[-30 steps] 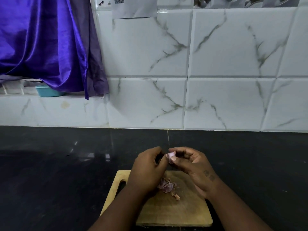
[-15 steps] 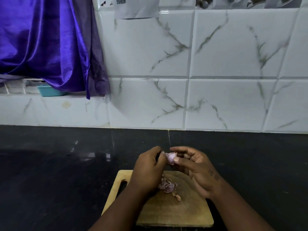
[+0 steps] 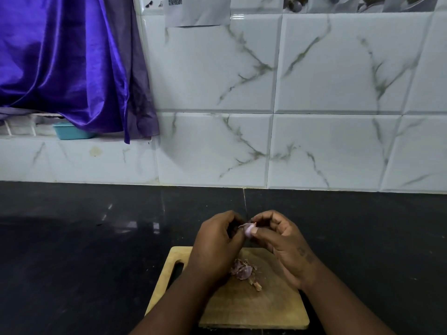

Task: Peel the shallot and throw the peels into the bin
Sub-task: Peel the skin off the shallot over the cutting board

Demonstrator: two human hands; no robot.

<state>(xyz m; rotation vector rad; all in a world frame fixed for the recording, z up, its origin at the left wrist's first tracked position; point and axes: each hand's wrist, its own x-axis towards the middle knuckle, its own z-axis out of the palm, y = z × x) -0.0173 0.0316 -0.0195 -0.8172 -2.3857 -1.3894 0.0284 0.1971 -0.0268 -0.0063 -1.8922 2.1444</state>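
While both hands meet just above the far edge of the cutting board [image 3: 254,308], the shallot [image 3: 248,230] sits between them, only a small pale-purple part of it showing. The left hand [image 3: 217,240] is curled with its back to the camera, so its fingertips are hidden; its thumb presses the shallot's left side. The right hand [image 3: 283,243] pinches the shallot between its thumb and bent fingers. A thin strip of skin curls off the shallot's top towards the left hand; whether that hand grips the strip cannot be told.

A small heap of peels [image 3: 242,270] lies on the board below the hands, partly covered by the left wrist. The board's handle slot shows at its left end, and the forearms cross its near corners.

The board rests on a dark counter [image 3: 84,250] against a marbled tile wall [image 3: 338,153]. At upper left a purple cloth [image 3: 67,64] hangs over a ledge and hides most of a teal container [image 3: 72,131]. A sheet of paper [image 3: 198,10] on the wall is cut off by the top edge, its print too small to read.
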